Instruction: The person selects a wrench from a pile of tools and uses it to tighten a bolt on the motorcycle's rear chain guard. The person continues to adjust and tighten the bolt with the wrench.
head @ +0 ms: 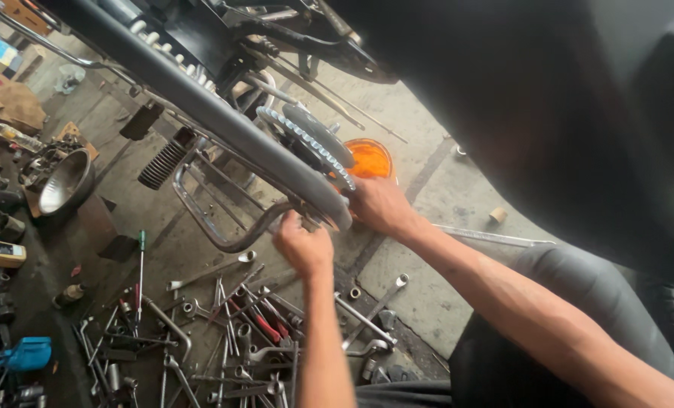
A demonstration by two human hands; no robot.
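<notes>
Left hand (304, 247) closed on the lower end of the grey chain cover (224, 121), right hand (381, 205) gripping beside the sprocket (307, 143); cover's long axis runs toward 10 o'clock, spanners (239, 340) at 6 o'clock.

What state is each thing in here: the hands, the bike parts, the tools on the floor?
Left hand: closed in a fist at the swingarm end.
Right hand: gripping beside the sprocket.
Sprocket: mounted, teeth bare, no chain visible.
Swingarm: raised off the floor, tilted.
Orange bowl: upright on the floor.
Wrenches: scattered loose on the floor.
Screwdriver: lying flat.
</notes>
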